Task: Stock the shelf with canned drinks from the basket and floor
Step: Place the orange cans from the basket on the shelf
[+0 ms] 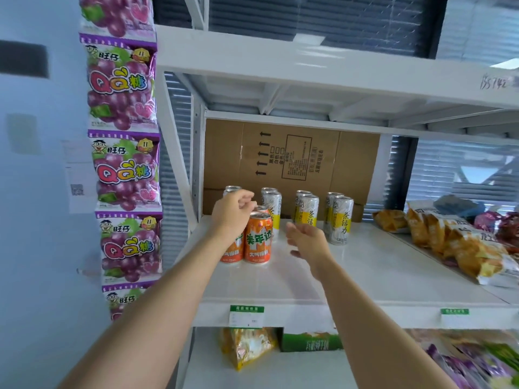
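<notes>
White shelf (pixel 365 265) bears orange cans (pixel 258 240); left hand (pixel 233 213), right hand (pixel 309 238) seemingly loose.

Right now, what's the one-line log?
left hand: open, by orange cans | right hand: open, empty | shelf: part stocked

Shelf (pixel 365 276), middle tier.
- Rear: cardboard (pixel 280 158) upright against the back.
- Left front: short cans (pixel 258 240), two side by side, another behind them.
- Behind and to their right: tall cans (pixel 341 220), four files running front to back.
- Right end: snack bags (pixel 449 240), apart from the cans.
- Front edge: two price tags (pixel 246 317).
- Left of the upright: candy packs (pixel 123 164) hanging in a column.
- Lower tier (pixel 309 369): bag (pixel 247 346) and box (pixel 311 342) side by side, below the left tag.
- Left hand (pixel 231 211) over the short cans; right hand (pixel 309 240) just right of them, before the tall cans.
</notes>
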Motion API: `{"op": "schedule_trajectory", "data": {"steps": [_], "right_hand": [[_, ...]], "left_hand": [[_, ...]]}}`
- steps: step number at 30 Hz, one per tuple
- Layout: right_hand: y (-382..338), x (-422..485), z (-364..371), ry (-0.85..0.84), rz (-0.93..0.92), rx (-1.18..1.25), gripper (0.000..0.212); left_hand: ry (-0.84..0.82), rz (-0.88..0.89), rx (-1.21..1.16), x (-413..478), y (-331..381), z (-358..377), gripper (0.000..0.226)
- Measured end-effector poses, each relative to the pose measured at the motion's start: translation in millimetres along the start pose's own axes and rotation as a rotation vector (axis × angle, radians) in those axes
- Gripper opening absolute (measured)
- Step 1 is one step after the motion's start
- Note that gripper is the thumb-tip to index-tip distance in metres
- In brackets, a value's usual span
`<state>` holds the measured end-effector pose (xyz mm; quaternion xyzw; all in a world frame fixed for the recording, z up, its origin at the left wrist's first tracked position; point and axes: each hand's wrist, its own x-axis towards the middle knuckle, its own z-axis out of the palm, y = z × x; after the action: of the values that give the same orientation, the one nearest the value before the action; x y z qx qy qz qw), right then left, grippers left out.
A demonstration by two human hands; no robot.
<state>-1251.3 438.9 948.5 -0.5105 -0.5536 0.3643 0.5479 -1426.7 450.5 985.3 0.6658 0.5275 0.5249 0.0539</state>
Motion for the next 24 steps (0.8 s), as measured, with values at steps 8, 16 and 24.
{"op": "schedule_trajectory", "data": {"steps": [8,16,24], "right_hand": [[-21.8,-69.0,-26.1,-0.021,-0.043,-0.04,0.024],[-42.4,-170.2,-65.9,-0.121,-0.101,0.074,0.015],[-41.3,-267.1,-38.9,-0.294,-0.034,0.23,0.018]], "left_hand": [[0.113,-0.208,-0.278,-64.2,22.5,-14.6,0.027],[0.148,-0.329,-0.401,-173.9,76.4,-48.7,0.017],[0.261,-0.432,-0.422,-299.0,101.4,-121.4,0.01]]}}
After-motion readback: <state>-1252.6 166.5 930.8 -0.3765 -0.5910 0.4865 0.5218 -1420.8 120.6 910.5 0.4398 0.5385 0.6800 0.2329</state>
